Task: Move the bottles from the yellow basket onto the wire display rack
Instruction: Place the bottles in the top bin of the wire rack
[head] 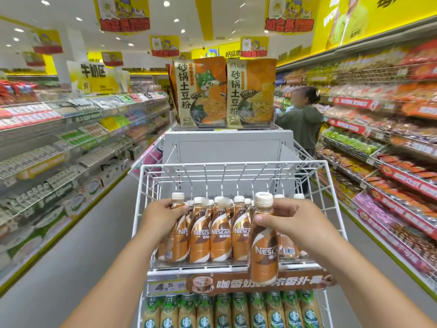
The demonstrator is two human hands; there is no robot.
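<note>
Head view: brown-and-white plastic Nescafe coffee bottles (220, 233), white caps, upright in a row on the white wire display rack (331, 185).
My left hand (160, 215) grips the leftmost racked bottle (176, 230); my right hand (292, 221) grips another bottle (263, 242) in front of the row.

The white wire display rack (142, 185) carries upright brown Nescafé bottles (221, 235) in rows; green-labelled bottles (238, 311) stand below them.
</note>
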